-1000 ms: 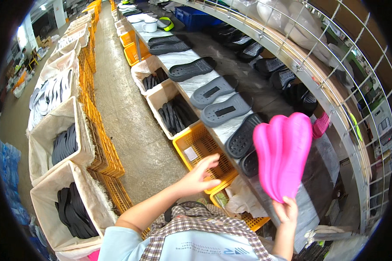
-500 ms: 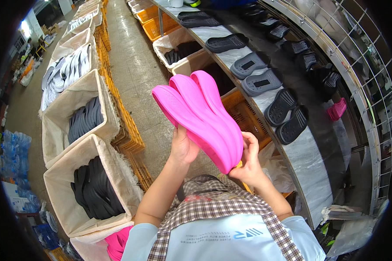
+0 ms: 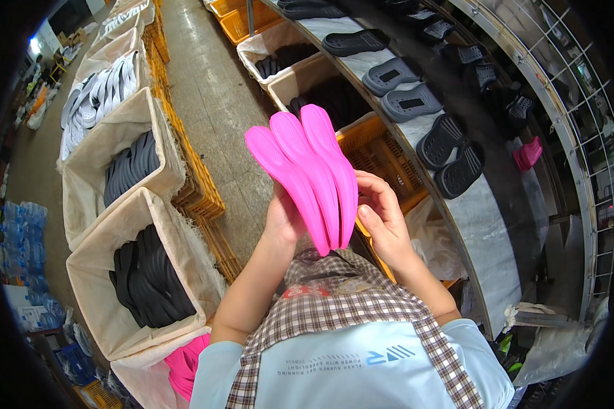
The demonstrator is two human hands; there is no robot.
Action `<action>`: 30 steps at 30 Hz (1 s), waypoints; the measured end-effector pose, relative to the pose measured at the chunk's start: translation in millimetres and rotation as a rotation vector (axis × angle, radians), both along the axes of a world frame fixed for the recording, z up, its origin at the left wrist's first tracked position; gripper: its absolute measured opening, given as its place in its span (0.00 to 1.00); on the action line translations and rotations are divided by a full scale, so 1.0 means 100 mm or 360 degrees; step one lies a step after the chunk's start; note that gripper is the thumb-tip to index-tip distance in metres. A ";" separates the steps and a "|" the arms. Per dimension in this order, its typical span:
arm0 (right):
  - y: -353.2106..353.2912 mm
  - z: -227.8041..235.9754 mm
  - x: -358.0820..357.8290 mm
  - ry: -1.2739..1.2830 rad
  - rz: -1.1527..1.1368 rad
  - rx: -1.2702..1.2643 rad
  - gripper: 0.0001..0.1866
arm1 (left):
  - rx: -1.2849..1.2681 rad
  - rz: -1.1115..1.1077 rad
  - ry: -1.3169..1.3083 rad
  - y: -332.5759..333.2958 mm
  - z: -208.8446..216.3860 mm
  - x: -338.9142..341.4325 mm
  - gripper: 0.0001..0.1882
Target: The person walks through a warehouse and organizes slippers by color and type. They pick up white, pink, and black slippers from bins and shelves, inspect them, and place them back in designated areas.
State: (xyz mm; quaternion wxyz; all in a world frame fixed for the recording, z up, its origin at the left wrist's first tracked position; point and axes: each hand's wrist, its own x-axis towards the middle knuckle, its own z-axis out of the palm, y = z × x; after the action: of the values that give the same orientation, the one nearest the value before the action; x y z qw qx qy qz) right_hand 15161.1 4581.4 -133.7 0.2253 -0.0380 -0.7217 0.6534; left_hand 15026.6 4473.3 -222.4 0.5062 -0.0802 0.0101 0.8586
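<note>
Holding a fanned stack of three bright pink foam shoe soles [image 3: 307,174] upright at chest height, above a checked collar and pale blue shirt [image 3: 348,354]. Gripping the lower left edge of the stack with the left hand [image 3: 283,218], fingers hidden behind the soles, so cannot tell how tightly closed. Pinching the lower right edge with the right hand [image 3: 382,218], thumb pressing the front sole, fingers curling around the back.

Standing beside a cloth-lined bin of more pink soles [image 3: 184,365] at the lower left, just below a beige fabric-lined box filled with black rubber soles [image 3: 147,276]. Lining up farther along the left, a second beige box with dark grey soles [image 3: 129,167], then a box with white soles [image 3: 99,95], all resting on stacked orange plastic crates [image 3: 198,184].

Lying just behind the pink stack, an orange mesh plastic crate [image 3: 382,146] on the right. Curving along the right, a long grey cloth-covered counter [image 3: 471,204] carrying dark grey and black moulded slippers [image 3: 450,146], with one small pink slipper [image 3: 527,154] at its far edge. Running down the middle, a bare concrete floor [image 3: 211,95] between the rows. Rising at the far right, a white wire rack [image 3: 580,88].
</note>
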 end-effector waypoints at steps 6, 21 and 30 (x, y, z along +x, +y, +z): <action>-0.02 -0.02 0.05 -0.0006 -0.0047 0.0030 0.21 | 0.0150 -0.0066 0.0104 -0.01 -0.05 0.03 0.34; 0.07 0.05 0.06 -0.0211 -0.0110 -0.0634 0.22 | -0.0239 0.0266 0.0890 -0.10 0.28 -0.03 0.35; 0.13 0.01 0.01 -0.0239 -0.0075 -0.0368 0.26 | -0.0288 0.0260 0.1057 -0.10 0.30 -0.04 0.38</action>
State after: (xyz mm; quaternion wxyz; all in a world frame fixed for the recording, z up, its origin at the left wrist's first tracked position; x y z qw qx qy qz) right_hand 15161.7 4594.7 -132.8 0.1800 -0.1294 -0.6554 0.7220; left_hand 15022.6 4463.4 -192.2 0.3958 0.1583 0.2437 0.8712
